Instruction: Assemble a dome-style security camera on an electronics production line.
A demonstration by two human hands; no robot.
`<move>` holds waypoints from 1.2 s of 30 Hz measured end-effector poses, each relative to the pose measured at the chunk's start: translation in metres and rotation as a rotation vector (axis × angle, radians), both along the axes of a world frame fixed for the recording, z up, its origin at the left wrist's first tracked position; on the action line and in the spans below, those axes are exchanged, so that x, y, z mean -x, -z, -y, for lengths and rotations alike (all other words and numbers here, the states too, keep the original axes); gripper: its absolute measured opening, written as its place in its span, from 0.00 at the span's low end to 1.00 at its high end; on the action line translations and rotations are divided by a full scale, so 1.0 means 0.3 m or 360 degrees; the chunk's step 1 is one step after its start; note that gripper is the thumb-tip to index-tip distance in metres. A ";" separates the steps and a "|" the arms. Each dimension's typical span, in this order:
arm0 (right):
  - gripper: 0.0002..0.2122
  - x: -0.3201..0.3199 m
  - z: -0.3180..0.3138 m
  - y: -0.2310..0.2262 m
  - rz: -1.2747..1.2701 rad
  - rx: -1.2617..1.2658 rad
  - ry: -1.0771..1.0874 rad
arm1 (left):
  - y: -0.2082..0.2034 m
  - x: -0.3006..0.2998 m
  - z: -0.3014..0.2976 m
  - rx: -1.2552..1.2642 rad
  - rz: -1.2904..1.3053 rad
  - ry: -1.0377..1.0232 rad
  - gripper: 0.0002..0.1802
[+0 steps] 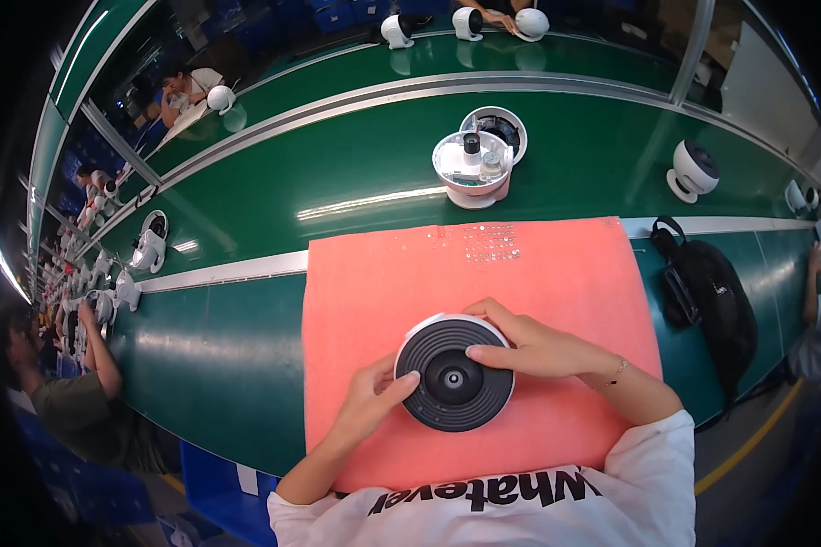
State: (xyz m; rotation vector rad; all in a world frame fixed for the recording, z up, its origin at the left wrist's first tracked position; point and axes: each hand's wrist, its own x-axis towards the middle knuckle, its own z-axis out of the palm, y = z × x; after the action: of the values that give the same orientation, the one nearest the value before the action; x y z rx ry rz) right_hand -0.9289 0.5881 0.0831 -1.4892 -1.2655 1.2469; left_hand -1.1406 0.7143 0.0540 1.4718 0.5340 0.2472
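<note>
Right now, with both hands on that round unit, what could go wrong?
The left hand and right hand have their thumbs on the black ribbed face of the round unit, so they might smudge it.

Small shiny pieces lie loose-looking in rows on the pink mat; a tug on the mat could scatter them.

Beyond it, the opened white unit has its inner parts exposed, so a knock might damage them.
</note>
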 end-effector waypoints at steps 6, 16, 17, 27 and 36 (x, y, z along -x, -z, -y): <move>0.31 0.081 -0.066 -0.118 0.0328 -0.0400 0.0210 | -0.123 0.010 -0.002 -0.0541 0.0294 -0.0101 0.42; 0.34 0.093 -0.262 -0.237 0.0121 -0.0861 0.0307 | -0.188 0.003 -0.264 -0.0569 0.0892 -0.0427 0.30; 0.37 0.106 -0.268 -0.254 -0.0038 -0.0866 0.0284 | -0.190 -0.003 -0.307 -0.0485 0.1027 -0.0457 0.30; 0.41 0.098 -0.486 -0.084 0.0212 -0.1242 0.0793 | -0.114 -0.328 -0.362 0.0401 0.1419 -0.0906 0.38; 0.37 -0.024 -0.603 0.053 -0.0565 -0.1013 0.0841 | -0.054 -0.425 -0.507 0.0528 0.0901 -0.0631 0.35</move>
State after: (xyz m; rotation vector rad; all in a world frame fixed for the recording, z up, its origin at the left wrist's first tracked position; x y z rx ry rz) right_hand -0.9217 0.7692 0.0672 -0.9824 -0.8363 0.6305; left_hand -1.0131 0.8665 0.0701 0.9055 0.3738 0.8196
